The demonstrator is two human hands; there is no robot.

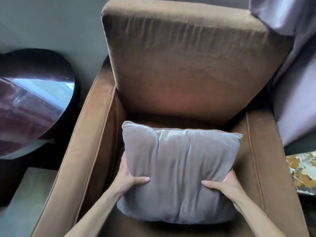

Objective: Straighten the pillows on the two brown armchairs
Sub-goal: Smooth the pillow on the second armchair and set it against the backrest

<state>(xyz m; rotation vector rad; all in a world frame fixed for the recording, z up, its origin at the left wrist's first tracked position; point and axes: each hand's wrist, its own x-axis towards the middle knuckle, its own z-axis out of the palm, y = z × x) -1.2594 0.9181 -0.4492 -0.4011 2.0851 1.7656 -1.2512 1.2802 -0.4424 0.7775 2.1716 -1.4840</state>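
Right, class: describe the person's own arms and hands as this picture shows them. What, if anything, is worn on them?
Both forearms are bare, no sleeves in view. The left hand and right hand show no gloves, rings, watch or bracelets. The visible thumbnails are short and pale.

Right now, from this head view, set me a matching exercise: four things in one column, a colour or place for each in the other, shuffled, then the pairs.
Things:
1. pillow
2. armchair
3. round table
4. curtain

Descriptions:
A. brown, fills the middle of the view
B. pale lilac fabric hanging at the right edge
C. silver-grey, held between the left hand and the right hand
D. dark and glossy, on the left beside the chair arm

Pairs: 1-C, 2-A, 3-D, 4-B
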